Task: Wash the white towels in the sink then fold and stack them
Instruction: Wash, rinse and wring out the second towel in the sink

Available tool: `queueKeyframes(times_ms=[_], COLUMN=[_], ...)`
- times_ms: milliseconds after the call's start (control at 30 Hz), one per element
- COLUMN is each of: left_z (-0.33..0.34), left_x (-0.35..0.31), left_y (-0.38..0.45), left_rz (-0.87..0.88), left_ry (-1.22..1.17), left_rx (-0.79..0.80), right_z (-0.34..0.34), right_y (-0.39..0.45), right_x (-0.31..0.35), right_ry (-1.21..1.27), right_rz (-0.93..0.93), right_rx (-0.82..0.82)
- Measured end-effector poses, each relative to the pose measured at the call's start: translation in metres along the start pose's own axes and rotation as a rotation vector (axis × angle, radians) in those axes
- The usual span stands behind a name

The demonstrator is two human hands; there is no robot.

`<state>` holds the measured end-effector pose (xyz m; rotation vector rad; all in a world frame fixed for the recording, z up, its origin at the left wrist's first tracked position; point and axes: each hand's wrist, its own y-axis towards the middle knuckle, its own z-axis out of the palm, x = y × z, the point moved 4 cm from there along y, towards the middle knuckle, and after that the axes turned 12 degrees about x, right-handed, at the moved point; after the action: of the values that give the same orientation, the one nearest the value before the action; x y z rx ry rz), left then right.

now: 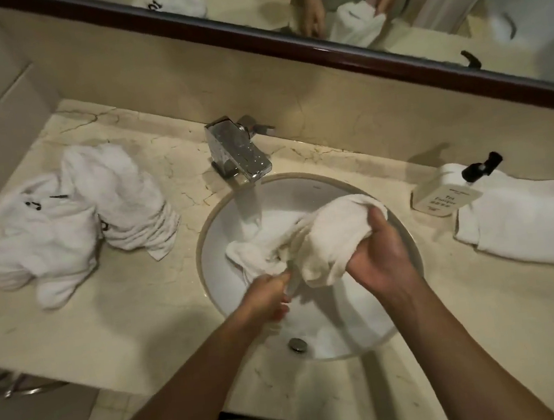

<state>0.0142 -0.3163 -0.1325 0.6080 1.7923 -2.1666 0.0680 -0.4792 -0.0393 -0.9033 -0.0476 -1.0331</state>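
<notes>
A wet white towel [326, 235] hangs bunched over the round white sink [217, 236]. Water runs from the chrome faucet [238, 152] onto the towel's far left part. My right hand [381, 260] grips the towel's thick right side from below, thumb up. Lower left, my left hand [268, 299] pinches a hanging edge of the same towel. A pile of crumpled white towels [74, 217] lies on the counter left of the sink. One folded white towel [523, 221] lies flat on the counter at the right.
A white soap pump bottle [444, 192] with a black head stands between the sink and the folded towel. The marble counter [143, 319] runs to a wall at the left. A framed mirror [320, 48] spans the back. The drain plug [297, 344] shows in the basin.
</notes>
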Motion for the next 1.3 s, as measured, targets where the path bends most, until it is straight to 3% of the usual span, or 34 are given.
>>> queueKeyframes(times_ms=[67, 133, 167, 200, 300, 400, 533, 600, 700, 833, 867, 900, 1033, 1100, 1233, 1300], left_z=[0.032, 0.058, 0.064, 0.065, 0.049, -0.008, -0.077, -0.086, -0.078, -0.052, -0.045, -0.036, -0.014, -0.017, -0.030, -0.034], left_x=[0.000, -0.018, -0.026, -0.029, -0.022, -0.025, -0.045, -0.046, -0.032, -0.011, -0.010, -0.012, -0.003, 0.014, 0.009, 0.008], left_y=[0.008, 0.015, 0.021, 0.029, 0.045, 0.037, 0.019, 0.013, 0.009, 0.030, 0.037, 0.043, 0.084, 0.115, 0.101, 0.095], left_rz=[-0.108, -0.049, 0.004, 0.032, 0.027, 0.224, 0.415, 0.357, 0.187, -0.018, -0.015, 0.050, 0.327, 0.381, 0.147, 0.034], left_ry=[-0.407, -0.836, -0.973, -1.048, -1.115, -0.961, -1.141, -1.010, -0.500, 0.827, 1.094, 1.205, 0.820, 0.691, 0.771, 0.544], left_rx=[0.221, 0.518, 0.587, 0.583, 0.371, 0.105, 0.123, 0.143, 0.083, -0.003, -0.081, -0.143, -0.006, -0.025, -0.199, 0.006], right_z=[0.003, 0.003, 0.001, -0.003, -0.016, -0.039, -0.060, -0.056, -0.045, -0.033, -0.031, -0.027, -0.021, -0.021, -0.034, -0.043], right_y=[-0.007, -0.017, -0.021, -0.026, -0.034, -0.036, -0.037, -0.035, -0.030, -0.025, -0.025, -0.024, -0.027, -0.028, -0.027, -0.023], right_x=[0.002, 0.001, 0.002, 0.006, 0.015, 0.016, 0.003, -0.001, -0.004, -0.018, -0.024, -0.031, -0.058, -0.057, -0.043, -0.038], right_ry=[0.015, 0.075, 0.102, 0.121, 0.075, 0.022, -0.011, -0.041, -0.064, -0.060, -0.042, -0.031, 0.046, 0.068, 0.071, 0.030], right_rz=[-0.010, -0.032, -0.043, -0.066, -0.086, -0.045, -0.030, -0.060, -0.077, -0.013, 0.012, 0.042, 0.116, 0.094, 0.002, 0.015], right_rx=[0.066, 0.121, 0.138, 0.151, 0.154, 0.099, 0.040, 0.050, 0.090, 0.078, 0.069, 0.062, 0.048, 0.050, 0.112, 0.113])
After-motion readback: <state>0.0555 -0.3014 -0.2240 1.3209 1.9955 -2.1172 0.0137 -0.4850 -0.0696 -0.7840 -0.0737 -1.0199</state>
